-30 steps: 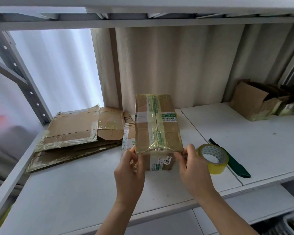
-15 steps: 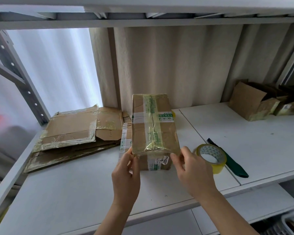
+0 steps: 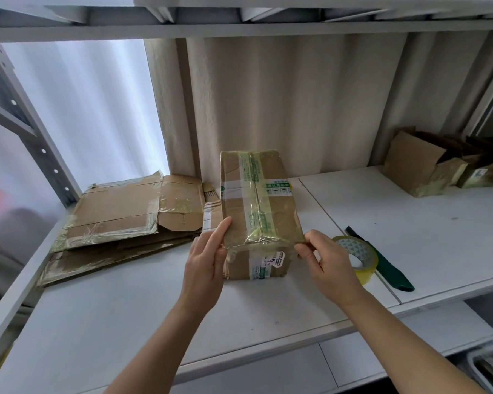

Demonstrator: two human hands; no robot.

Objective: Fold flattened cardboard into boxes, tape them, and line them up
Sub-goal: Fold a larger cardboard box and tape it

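A taped brown cardboard box [image 3: 256, 206] stands on the white shelf [image 3: 125, 322], its long side running away from me. My left hand [image 3: 207, 265] lies against the box's near left corner with the fingers fairly straight and the thumb on the front edge. My right hand [image 3: 328, 263] pinches the near right corner of the box between thumb and fingers. A stack of flattened cardboard [image 3: 120, 214] lies to the left of the box. A yellow tape roll [image 3: 359, 255] sits just right of my right hand.
A dark green cutter [image 3: 387, 265] lies beside the tape roll. Several folded boxes [image 3: 427, 166] stand at the back right of the shelf. A grey upright post [image 3: 32, 132] is at the left, and another shelf board hangs overhead.
The box has shifted a little to the left on the shelf, and both hands stay at its near corners. My left fingers have straightened along the box's side.
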